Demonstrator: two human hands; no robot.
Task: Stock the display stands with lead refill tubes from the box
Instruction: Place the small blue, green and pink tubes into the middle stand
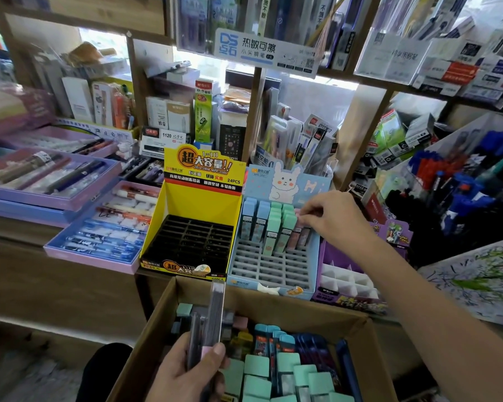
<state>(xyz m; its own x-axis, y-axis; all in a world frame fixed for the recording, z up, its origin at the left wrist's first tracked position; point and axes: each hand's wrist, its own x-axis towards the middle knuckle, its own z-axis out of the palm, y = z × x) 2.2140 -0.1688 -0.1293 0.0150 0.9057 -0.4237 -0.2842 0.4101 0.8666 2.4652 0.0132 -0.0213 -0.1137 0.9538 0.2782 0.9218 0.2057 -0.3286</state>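
Where wooden shelving [357, 126] packed with boxed pens and stationery fills the background, a wooden desk [55, 271] runs beneath it and carries the display goods. Nearest the camera sits an open cardboard box [145, 338], its far edge just below the front of the two stands. On the left of the desk lie purple trays [55, 198] of pens, one overlapping the next.

Side by side at the centre are the yellow display stand [198, 195], with its black grid of slots in full view, and the blue display stand [273, 285] with a rabbit on its header card. The blue stand's rear rows hold upright refill tubes: blue-capped tubes [254, 219] on the left, green-capped tubes [279, 227] in the middle and pink ones on the right. Its front rows show a pale grey grid.

Reaching across from the right, the right hand [334, 216] pinches the top of a pink-capped tube [298, 219] standing in the rear right of the blue stand. Over the box's near left, the left hand [186, 369] grips a small bundle of slim tubes [215, 311], held upright, thumb pressed on the pink end of one.

Inside the box, mint-capped tubes [273, 372] lie packed together at the front, with darker blue tubes [311, 352] to their right and a few pink, yellow and teal ones behind.
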